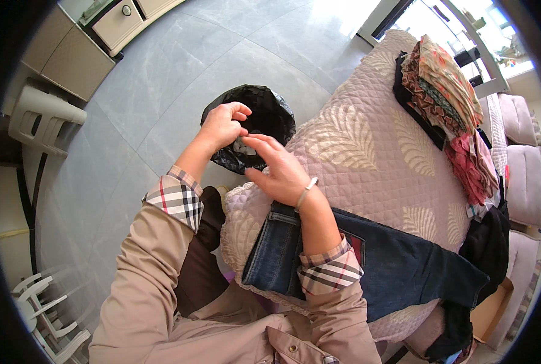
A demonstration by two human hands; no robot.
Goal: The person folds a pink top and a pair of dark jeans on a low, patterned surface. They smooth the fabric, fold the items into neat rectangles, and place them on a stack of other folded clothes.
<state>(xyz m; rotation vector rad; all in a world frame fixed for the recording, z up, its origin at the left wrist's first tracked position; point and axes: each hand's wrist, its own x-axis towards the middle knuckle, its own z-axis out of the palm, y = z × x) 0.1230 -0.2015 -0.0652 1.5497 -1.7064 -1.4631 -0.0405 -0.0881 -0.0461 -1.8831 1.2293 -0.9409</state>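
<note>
My left hand (225, 123) is over a round bin lined with a black plastic bag (275, 109), its fingers curled and their tips close together. Beside it, fingertips nearly meeting it, is my right hand (277, 170), fingers extended and slightly bent. Whether something tiny is pinched between the hands cannot be told. Something pale lies inside the bin, partly hidden. Under my right forearm, folded blue jeans (402, 264) lie on a quilted pink cover with a leaf pattern (339, 136).
Folded patterned garments (448, 86) are piled on the cover's far right, with a pink cloth (471, 164) and black clothing (484, 250) nearer. A white plastic stool (43, 118) stands left near a drawer cabinet (115, 27). Pale cushions (525, 186) line the right.
</note>
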